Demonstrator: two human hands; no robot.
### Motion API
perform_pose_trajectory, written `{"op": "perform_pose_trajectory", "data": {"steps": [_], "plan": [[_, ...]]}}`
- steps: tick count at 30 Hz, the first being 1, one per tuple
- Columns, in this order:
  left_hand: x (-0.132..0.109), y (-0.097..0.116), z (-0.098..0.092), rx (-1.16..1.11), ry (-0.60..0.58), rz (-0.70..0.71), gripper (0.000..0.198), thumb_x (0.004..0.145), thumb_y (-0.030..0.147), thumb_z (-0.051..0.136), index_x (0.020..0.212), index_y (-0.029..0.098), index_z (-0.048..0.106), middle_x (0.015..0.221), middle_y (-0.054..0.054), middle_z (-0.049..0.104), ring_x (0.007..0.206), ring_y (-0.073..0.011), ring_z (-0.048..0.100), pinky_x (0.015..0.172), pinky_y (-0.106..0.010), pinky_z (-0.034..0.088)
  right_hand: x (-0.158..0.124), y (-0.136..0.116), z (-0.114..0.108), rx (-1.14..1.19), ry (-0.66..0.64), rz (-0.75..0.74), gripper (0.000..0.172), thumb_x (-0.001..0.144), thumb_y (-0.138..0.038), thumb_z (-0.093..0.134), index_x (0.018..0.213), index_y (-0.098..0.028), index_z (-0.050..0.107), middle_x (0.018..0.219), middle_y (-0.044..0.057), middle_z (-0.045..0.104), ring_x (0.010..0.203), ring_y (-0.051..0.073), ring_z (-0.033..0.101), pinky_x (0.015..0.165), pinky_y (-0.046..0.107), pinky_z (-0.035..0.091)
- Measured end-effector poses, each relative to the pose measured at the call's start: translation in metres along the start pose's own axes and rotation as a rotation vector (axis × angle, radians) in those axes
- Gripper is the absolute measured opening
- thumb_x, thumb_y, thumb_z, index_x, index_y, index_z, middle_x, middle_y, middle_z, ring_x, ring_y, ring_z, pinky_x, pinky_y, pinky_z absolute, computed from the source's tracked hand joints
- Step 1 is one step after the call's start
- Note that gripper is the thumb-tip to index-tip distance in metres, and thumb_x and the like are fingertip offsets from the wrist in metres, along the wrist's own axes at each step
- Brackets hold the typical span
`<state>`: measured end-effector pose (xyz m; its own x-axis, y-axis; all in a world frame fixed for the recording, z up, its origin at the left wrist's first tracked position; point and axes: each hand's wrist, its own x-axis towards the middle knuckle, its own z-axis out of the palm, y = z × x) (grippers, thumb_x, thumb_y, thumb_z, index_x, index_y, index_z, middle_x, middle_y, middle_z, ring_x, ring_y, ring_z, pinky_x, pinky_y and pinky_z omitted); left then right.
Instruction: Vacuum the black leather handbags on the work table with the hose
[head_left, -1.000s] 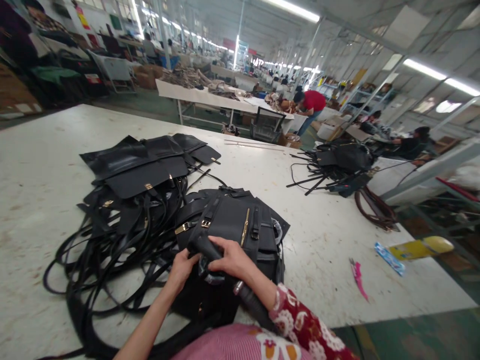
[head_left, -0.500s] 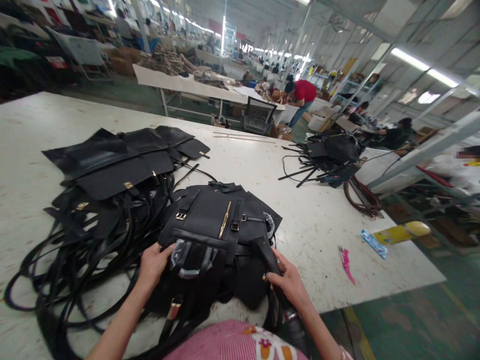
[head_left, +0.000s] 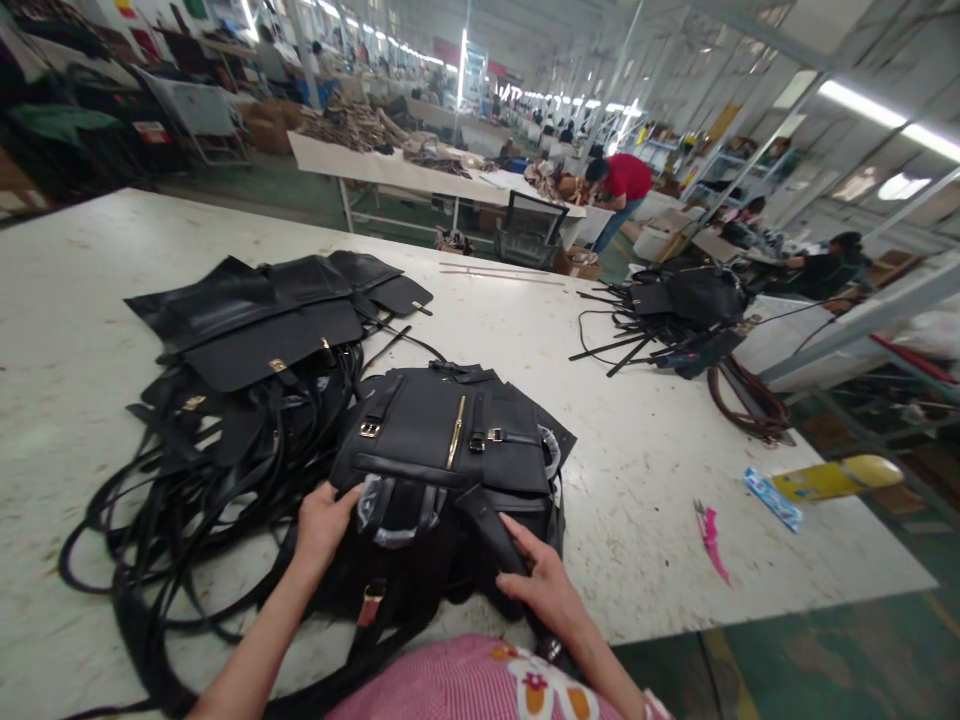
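In front of me on the table lies a black leather backpack with gold buckles, a gold zip and a handle wrapped in clear plastic. My left hand pinches its near left edge, thumb on top. My right hand is closed around a wide black strap, whose end rests across the bag's lower right part. The fingers beneath the strap are partly hidden. Beside the backpack on the left is a heap of black bags with flaps, gold clasps and tangled straps.
Pink-handled snips, a blue-and-white packet and a yellow can lie at the right of the white table. Another pile of black bags and brown straps sit farther back. A person in red bends over another table.
My right hand has moved left with the strap, whose end now lies across the bag's lower front. My left hand keeps its hold on the edge. The whole view has shifted slightly.
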<state>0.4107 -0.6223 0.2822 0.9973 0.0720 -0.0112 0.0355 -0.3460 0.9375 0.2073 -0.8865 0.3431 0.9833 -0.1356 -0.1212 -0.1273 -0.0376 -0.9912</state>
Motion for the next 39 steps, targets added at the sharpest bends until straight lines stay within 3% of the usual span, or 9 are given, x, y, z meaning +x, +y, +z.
{"op": "perform_pose_trajectory", "data": {"steps": [2,4,11,14,17,20,23,30,39], "plan": [[-0.004,0.003,0.001,-0.074,0.008,-0.020,0.043,0.057,0.042,0.068,0.086,0.011,0.065,0.080,-0.008,0.070,0.077,-0.0251,0.062,0.068,-0.033,0.047,-0.004,-0.001,-0.001,-0.062,0.042,-0.065,0.068,0.062,-0.013,0.059,0.128,-0.024,0.043,0.126,0.002,0.052,0.112,0.023,0.049,0.094,0.037,0.039],[-0.007,0.008,0.001,-0.183,0.000,-0.054,0.045,0.057,0.041,0.069,0.089,0.011,0.064,0.084,-0.008,0.070,0.077,-0.0236,0.063,0.070,-0.033,0.048,-0.011,-0.001,-0.003,-0.111,0.035,-0.062,0.068,0.063,-0.012,0.059,0.128,-0.024,0.043,0.130,0.002,0.048,0.120,0.024,0.041,0.102,0.040,0.029],[-0.018,0.016,-0.001,-0.510,-0.089,-0.110,0.048,0.053,0.031,0.075,0.094,0.010,0.062,0.087,-0.009,0.070,0.083,-0.0221,0.063,0.081,-0.035,0.048,-0.016,0.003,0.003,-0.007,0.016,-0.027,0.066,0.064,-0.014,0.060,0.128,-0.024,0.042,0.125,0.004,0.053,0.115,0.024,0.047,0.100,0.040,0.033],[-0.024,0.013,-0.003,-0.585,-0.100,-0.074,0.051,0.053,0.030,0.075,0.098,0.012,0.061,0.091,-0.008,0.069,0.086,-0.0211,0.063,0.082,-0.034,0.048,-0.004,-0.019,0.008,0.011,0.066,-0.090,0.066,0.067,-0.014,0.059,0.129,-0.024,0.040,0.126,0.003,0.052,0.115,0.023,0.047,0.100,0.039,0.033],[-0.031,0.008,-0.004,-0.641,0.022,-0.076,0.055,0.050,0.029,0.076,0.101,0.014,0.061,0.092,-0.007,0.069,0.085,-0.0194,0.062,0.082,-0.033,0.048,0.009,-0.052,0.016,-0.049,-0.015,-0.122,0.068,0.065,-0.014,0.060,0.129,-0.024,0.041,0.122,0.002,0.055,0.110,0.023,0.050,0.097,0.039,0.036],[-0.039,0.004,-0.006,-0.691,0.096,-0.112,0.055,0.046,0.025,0.076,0.099,0.015,0.064,0.092,-0.006,0.069,0.084,-0.0173,0.062,0.081,-0.030,0.048,0.023,-0.075,0.036,-0.186,-0.189,-0.142,0.069,0.061,-0.014,0.062,0.126,-0.026,0.044,0.117,0.000,0.058,0.100,0.022,0.056,0.091,0.038,0.042],[-0.046,0.005,-0.009,-0.756,0.005,-0.139,0.050,0.048,0.022,0.073,0.097,0.016,0.066,0.092,-0.006,0.069,0.084,-0.0182,0.062,0.081,-0.031,0.048,0.040,-0.080,0.070,-0.307,-0.323,-0.202,0.068,0.060,-0.017,0.065,0.125,-0.028,0.046,0.113,-0.002,0.060,0.097,0.022,0.057,0.087,0.035,0.043],[-0.054,0.010,-0.013,-0.853,-0.063,-0.199,0.041,0.046,0.017,0.072,0.087,0.015,0.069,0.085,-0.006,0.070,0.084,-0.0223,0.063,0.076,-0.031,0.049,0.069,-0.075,0.126,-0.425,-0.322,-0.325,0.069,0.058,-0.019,0.067,0.124,-0.027,0.047,0.111,-0.001,0.061,0.098,0.022,0.057,0.089,0.035,0.042],[-0.053,0.010,0.003,-0.752,-0.052,-0.168,0.047,0.054,0.030,0.073,0.099,0.019,0.065,0.094,-0.003,0.069,0.085,-0.0185,0.061,0.077,-0.029,0.047,0.060,-0.080,0.098,-0.355,-0.185,-0.288,0.069,0.060,-0.018,0.066,0.125,-0.027,0.045,0.105,-0.003,0.062,0.089,0.019,0.059,0.081,0.031,0.046]]}}
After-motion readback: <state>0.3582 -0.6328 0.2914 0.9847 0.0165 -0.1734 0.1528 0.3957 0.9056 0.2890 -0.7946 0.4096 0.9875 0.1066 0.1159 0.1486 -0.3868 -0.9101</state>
